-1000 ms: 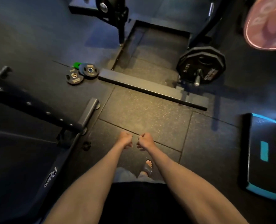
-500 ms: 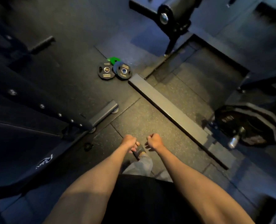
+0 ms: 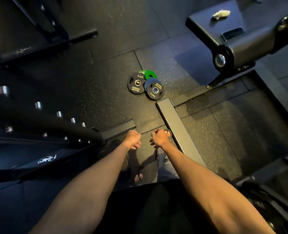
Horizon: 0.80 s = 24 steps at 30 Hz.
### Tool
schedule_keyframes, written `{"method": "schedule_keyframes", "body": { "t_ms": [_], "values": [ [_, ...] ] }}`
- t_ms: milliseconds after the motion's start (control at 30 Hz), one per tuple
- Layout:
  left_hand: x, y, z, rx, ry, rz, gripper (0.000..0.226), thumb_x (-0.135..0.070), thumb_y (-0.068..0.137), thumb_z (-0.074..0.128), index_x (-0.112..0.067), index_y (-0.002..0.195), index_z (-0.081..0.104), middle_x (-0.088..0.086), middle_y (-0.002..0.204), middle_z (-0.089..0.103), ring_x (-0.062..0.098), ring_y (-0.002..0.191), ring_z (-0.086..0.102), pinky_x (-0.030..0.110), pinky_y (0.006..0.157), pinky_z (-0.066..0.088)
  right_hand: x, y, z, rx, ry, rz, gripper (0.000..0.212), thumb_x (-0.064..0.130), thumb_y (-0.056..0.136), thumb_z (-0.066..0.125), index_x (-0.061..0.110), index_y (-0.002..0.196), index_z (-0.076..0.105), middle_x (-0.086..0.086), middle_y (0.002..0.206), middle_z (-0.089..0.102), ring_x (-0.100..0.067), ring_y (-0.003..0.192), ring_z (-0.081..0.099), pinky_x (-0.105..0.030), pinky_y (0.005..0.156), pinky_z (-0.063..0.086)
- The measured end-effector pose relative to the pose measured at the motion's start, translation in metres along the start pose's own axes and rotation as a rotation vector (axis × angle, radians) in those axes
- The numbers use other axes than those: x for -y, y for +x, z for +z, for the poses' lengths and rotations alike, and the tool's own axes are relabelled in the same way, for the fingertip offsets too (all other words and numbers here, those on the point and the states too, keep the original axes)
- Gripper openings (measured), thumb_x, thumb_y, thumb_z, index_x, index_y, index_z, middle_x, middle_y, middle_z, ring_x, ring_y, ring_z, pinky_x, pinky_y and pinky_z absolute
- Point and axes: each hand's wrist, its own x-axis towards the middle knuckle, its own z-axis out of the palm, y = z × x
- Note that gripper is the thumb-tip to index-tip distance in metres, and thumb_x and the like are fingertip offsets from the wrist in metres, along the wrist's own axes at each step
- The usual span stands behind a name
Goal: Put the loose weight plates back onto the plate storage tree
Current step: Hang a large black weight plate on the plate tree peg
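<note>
Though curled into loose fists that hold nothing, the left hand [image 3: 133, 138] and right hand [image 3: 159, 137] hang close together above the speckled rubber floor [image 3: 106, 92]. Well ahead of them three round weight plates lie flat and touching: a black plate [image 3: 136, 83], a blue-edged plate [image 3: 154, 90] and a smooth green plate [image 3: 149, 74], partly covered. A flat grey metal beam [image 3: 173, 119] runs just right of the right hand.

Gym, weight plates [image 3: 136, 83], rubber floor [image 3: 116, 31]
</note>
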Motion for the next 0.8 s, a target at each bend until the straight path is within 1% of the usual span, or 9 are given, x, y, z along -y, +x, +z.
{"method": "schedule_keyframes", "body": {
  "t_ms": [200, 267, 367, 467, 533, 600, 633, 700, 800],
  "values": [
    [-0.107, 0.057, -0.032, -0.088, -0.005, -0.057, 0.014, -0.019, 0.103, 0.039, -0.014, 0.101, 0.052, 0.008, 0.071, 0.059, 0.022, 0.059, 0.057, 0.025, 0.058, 0.042, 0.074, 0.095, -0.066, 0.073, -0.042, -0.018, 0.023, 0.011, 0.1, 0.045, -0.002, 0.105, 0.063, -0.032, 0.117, 0.068, -0.045, 0.11, 0.067, -0.053, 0.096, 0.054],
    [-0.135, 0.077, -0.044, -0.132, -0.015, -0.04, 0.013, -0.017, 0.102, 0.042, -0.013, 0.096, 0.053, 0.007, 0.066, 0.057, 0.019, 0.054, 0.055, 0.023, 0.054, 0.041, 0.097, 0.122, -0.081, 0.086, -0.075, -0.034, 0.018, 0.01, 0.1, 0.045, 0.008, 0.09, 0.06, -0.032, 0.122, 0.066, -0.046, 0.117, 0.063, -0.051, 0.093, 0.054],
    [-0.169, 0.107, -0.061, -0.129, -0.043, -0.049, 0.009, -0.019, 0.102, 0.044, -0.015, 0.098, 0.052, 0.008, 0.072, 0.061, 0.018, 0.055, 0.057, 0.024, 0.054, 0.043, 0.127, 0.164, -0.096, 0.113, -0.102, -0.027, 0.026, 0.01, 0.101, 0.046, 0.017, 0.077, 0.05, -0.029, 0.119, 0.068, -0.044, 0.114, 0.065, -0.034, 0.067, 0.048],
    [-0.196, 0.147, -0.082, -0.134, -0.06, -0.078, 0.012, -0.017, 0.102, 0.046, -0.011, 0.101, 0.056, 0.009, 0.069, 0.061, 0.022, 0.057, 0.06, 0.029, 0.052, 0.049, 0.158, 0.211, -0.099, 0.13, -0.099, -0.016, 0.014, 0.011, 0.099, 0.05, 0.005, 0.096, 0.061, -0.028, 0.12, 0.067, -0.04, 0.109, 0.067, -0.042, 0.076, 0.051],
    [-0.213, 0.178, -0.101, -0.149, -0.064, -0.068, 0.02, -0.014, 0.101, 0.048, -0.001, 0.111, 0.06, 0.02, 0.081, 0.067, 0.034, 0.076, 0.068, 0.041, 0.068, 0.058, 0.181, 0.242, -0.097, 0.147, -0.107, -0.022, 0.02, 0.012, 0.099, 0.047, 0.014, 0.08, 0.052, -0.031, 0.121, 0.066, -0.039, 0.105, 0.067, -0.037, 0.067, 0.048],
    [-0.23, 0.209, -0.123, -0.161, -0.048, -0.065, 0.027, -0.013, 0.101, 0.048, 0.002, 0.121, 0.058, 0.028, 0.106, 0.068, 0.042, 0.098, 0.068, 0.047, 0.081, 0.057, 0.206, 0.274, -0.093, 0.169, -0.146, -0.02, 0.027, 0.011, 0.099, 0.044, 0.015, 0.072, 0.049, -0.031, 0.117, 0.068, -0.042, 0.104, 0.068, -0.042, 0.074, 0.055],
    [-0.239, 0.225, -0.135, -0.16, -0.051, -0.074, 0.027, -0.014, 0.102, 0.048, 0.0, 0.122, 0.057, 0.026, 0.111, 0.067, 0.04, 0.099, 0.068, 0.044, 0.072, 0.057, 0.219, 0.289, -0.09, 0.178, -0.146, -0.012, 0.025, 0.01, 0.098, 0.044, 0.009, 0.076, 0.055, -0.031, 0.112, 0.07, -0.043, 0.102, 0.069, -0.047, 0.081, 0.057],
    [-0.253, 0.26, -0.161, -0.13, -0.039, -0.068, 0.026, -0.019, 0.103, 0.046, -0.004, 0.121, 0.057, 0.02, 0.106, 0.068, 0.028, 0.083, 0.069, 0.03, 0.055, 0.051, 0.243, 0.326, -0.083, 0.178, -0.123, 0.0, 0.023, 0.008, 0.098, 0.044, -0.001, 0.095, 0.064, -0.031, 0.111, 0.07, -0.044, 0.104, 0.069, -0.051, 0.089, 0.057],
    [-0.271, 0.32, -0.203, -0.081, 0.027, -0.053, 0.023, -0.022, 0.102, 0.047, -0.008, 0.115, 0.06, 0.014, 0.101, 0.07, 0.024, 0.081, 0.069, 0.033, 0.064, 0.056, 0.275, 0.385, -0.064, 0.127, -0.083, 0.044, 0.018, 0.01, 0.099, 0.044, 0.005, 0.096, 0.061, -0.03, 0.119, 0.067, -0.045, 0.115, 0.064, -0.053, 0.1, 0.052]
  ]
}}
